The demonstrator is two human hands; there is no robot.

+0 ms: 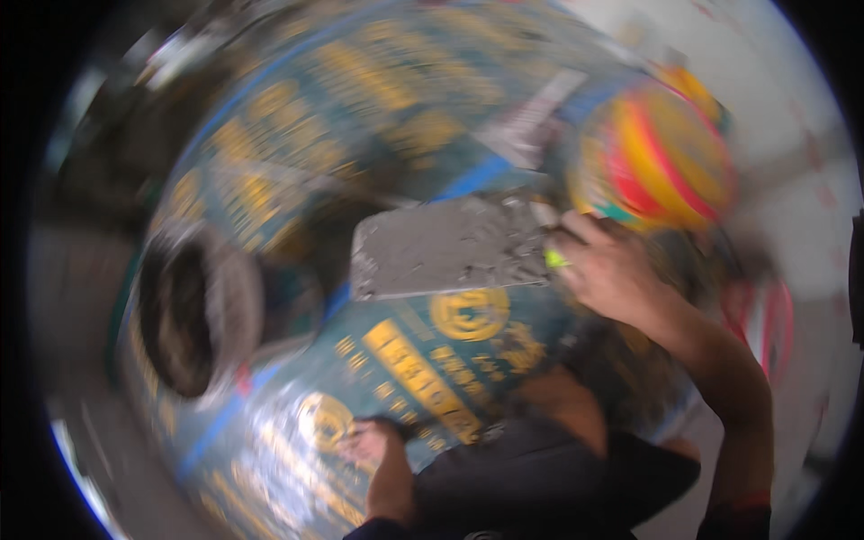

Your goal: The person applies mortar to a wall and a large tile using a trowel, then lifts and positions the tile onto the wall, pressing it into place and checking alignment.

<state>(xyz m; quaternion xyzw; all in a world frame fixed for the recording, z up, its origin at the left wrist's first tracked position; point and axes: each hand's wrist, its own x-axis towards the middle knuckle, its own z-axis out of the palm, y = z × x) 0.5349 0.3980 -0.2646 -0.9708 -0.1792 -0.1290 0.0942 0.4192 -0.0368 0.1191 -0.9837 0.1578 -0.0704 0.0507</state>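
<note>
Dark-clothed lap (531,477) up close, and beyond it a grey-smeared slab (450,247) at centre, against the printed green sheet (360,328)!
Right hand (612,270) has its fingers curled round the slab's right end, a hold that probably spares the wet-looking face; left hand (371,443) is low over the sheet, too blurred to tell its opening or any hold; bucket (238,292) stands left, mouth uncovered, presumably for easy reach.
</note>
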